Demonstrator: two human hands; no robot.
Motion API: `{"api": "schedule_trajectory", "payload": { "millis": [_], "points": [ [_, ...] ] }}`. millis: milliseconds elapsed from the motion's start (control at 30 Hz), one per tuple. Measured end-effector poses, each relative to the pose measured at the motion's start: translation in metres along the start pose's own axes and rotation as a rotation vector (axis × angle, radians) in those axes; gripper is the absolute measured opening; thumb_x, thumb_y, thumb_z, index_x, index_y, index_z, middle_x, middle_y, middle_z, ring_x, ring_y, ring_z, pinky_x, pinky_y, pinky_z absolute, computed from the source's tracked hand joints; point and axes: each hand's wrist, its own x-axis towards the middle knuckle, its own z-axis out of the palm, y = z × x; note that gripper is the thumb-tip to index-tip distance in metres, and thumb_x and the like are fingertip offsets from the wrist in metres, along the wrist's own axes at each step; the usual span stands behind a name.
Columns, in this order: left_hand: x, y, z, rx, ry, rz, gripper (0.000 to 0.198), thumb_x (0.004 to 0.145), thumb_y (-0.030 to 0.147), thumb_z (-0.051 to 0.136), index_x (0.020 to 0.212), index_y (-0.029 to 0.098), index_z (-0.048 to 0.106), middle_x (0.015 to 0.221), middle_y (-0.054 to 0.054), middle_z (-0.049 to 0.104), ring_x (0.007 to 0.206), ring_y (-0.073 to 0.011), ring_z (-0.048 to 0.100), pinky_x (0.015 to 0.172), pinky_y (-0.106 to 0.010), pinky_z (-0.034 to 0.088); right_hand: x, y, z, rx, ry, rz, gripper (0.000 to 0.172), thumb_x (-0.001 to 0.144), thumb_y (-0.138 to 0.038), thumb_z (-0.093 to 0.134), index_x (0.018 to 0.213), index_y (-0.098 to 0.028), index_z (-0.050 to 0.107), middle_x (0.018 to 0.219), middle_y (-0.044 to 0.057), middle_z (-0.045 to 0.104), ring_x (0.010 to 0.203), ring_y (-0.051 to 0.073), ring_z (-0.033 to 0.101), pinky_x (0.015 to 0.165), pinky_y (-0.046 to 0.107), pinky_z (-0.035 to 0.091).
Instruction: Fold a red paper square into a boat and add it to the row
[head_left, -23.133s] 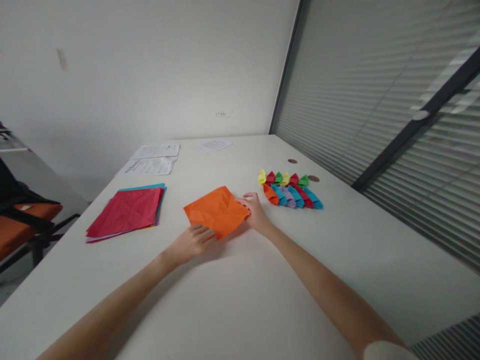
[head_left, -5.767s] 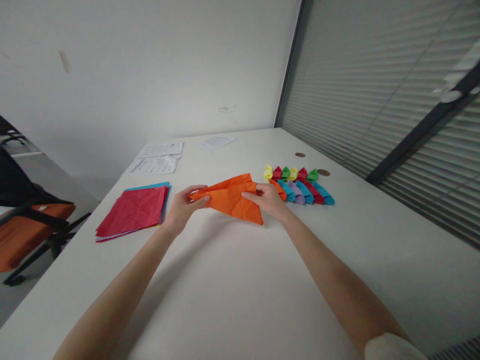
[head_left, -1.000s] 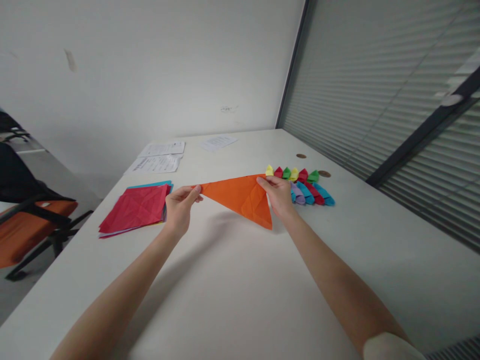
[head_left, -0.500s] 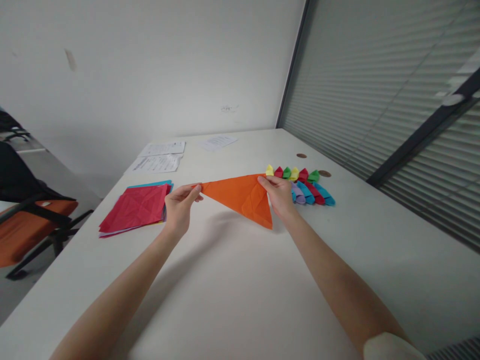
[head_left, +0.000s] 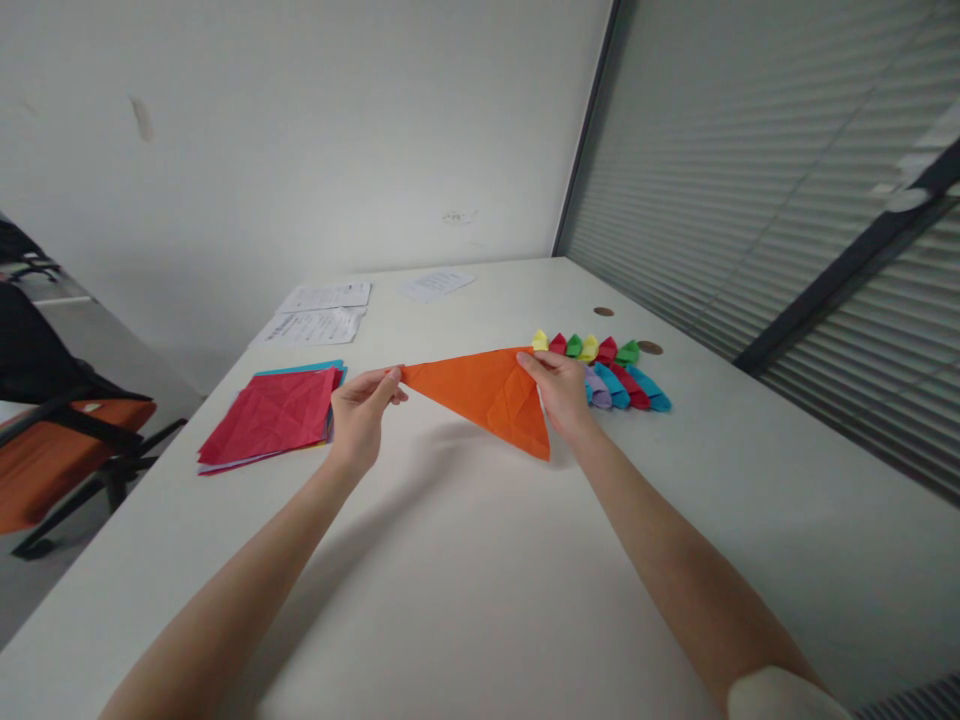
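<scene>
An orange cloth (head_left: 487,395), folded to a triangle, is stretched between my two hands above the white table (head_left: 480,580). Its narrow left corner is pinched by my left hand (head_left: 361,415). My right hand (head_left: 561,392) grips the upper right corner between thumb and fingers, and the lower right corner hangs down. Left of my left hand lies a stack of cloths with a red one (head_left: 274,412) on top and blue edges showing. Small folded cloths in several colours (head_left: 619,385) lie in two rows just beyond and right of my right hand.
Printed papers (head_left: 322,312) and another sheet (head_left: 437,285) lie at the back of the table. Two round brown discs (head_left: 603,311) are near the right edge, beside the window blinds (head_left: 750,180). An orange and black chair (head_left: 67,450) stands at the left.
The hanging lower corner of the orange cloth has shifted slightly to the right. Both hands keep their hold and have hardly moved.
</scene>
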Motion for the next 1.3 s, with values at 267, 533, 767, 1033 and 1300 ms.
{"api": "schedule_trajectory", "payload": {
  "millis": [267, 533, 767, 1033, 1300],
  "points": [
    [-0.001, 0.002, 0.000, -0.036, -0.006, -0.013, 0.025, 0.066, 0.041, 0.080, 0.064, 0.018, 0.072, 0.056, -0.001, 0.062, 0.053, -0.0103, 0.054, 0.054, -0.025, 0.042, 0.001, 0.001, 0.000, 0.057, -0.002, 0.031, 0.022, 0.064, -0.042, 0.080, 0.070, -0.021, 0.075, 0.068, -0.001, 0.069, 0.063, 0.014, 0.059, 0.063, 0.028, 0.046],
    [-0.002, -0.001, -0.001, -0.050, -0.033, 0.023, 0.030, 0.071, 0.047, 0.077, 0.075, 0.018, 0.074, 0.059, -0.002, 0.063, 0.054, -0.0111, 0.056, 0.056, -0.025, 0.043, -0.001, 0.001, 0.001, 0.034, 0.000, -0.001, 0.024, 0.065, -0.044, 0.080, 0.071, -0.021, 0.075, 0.066, -0.001, 0.067, 0.063, 0.014, 0.059, 0.062, 0.028, 0.046],
    [-0.002, -0.006, -0.002, -0.001, -0.098, 0.007, 0.019, 0.068, 0.033, 0.081, 0.074, 0.017, 0.075, 0.064, -0.002, 0.067, 0.057, -0.0096, 0.056, 0.056, -0.023, 0.042, -0.001, 0.001, 0.002, 0.015, -0.008, -0.007, 0.024, 0.065, -0.045, 0.079, 0.068, -0.021, 0.075, 0.064, -0.002, 0.066, 0.061, 0.013, 0.057, 0.061, 0.028, 0.045],
    [-0.002, -0.005, 0.000, -0.014, -0.045, -0.012, 0.021, 0.064, 0.033, 0.082, 0.061, 0.016, 0.070, 0.057, -0.001, 0.063, 0.054, -0.0088, 0.052, 0.056, -0.023, 0.040, 0.000, -0.002, 0.000, -0.009, -0.002, -0.015, 0.024, 0.065, -0.044, 0.079, 0.067, -0.020, 0.074, 0.063, -0.002, 0.065, 0.061, 0.013, 0.056, 0.062, 0.028, 0.044],
    [-0.004, 0.001, 0.004, -0.147, -0.060, -0.147, 0.028, 0.060, 0.033, 0.085, 0.054, 0.016, 0.063, 0.055, 0.000, 0.057, 0.054, -0.0081, 0.051, 0.054, -0.022, 0.040, 0.001, 0.000, -0.001, -0.014, -0.030, 0.001, 0.025, 0.065, -0.045, 0.078, 0.068, -0.020, 0.074, 0.064, -0.001, 0.065, 0.061, 0.013, 0.055, 0.060, 0.027, 0.043]
  ]
}}
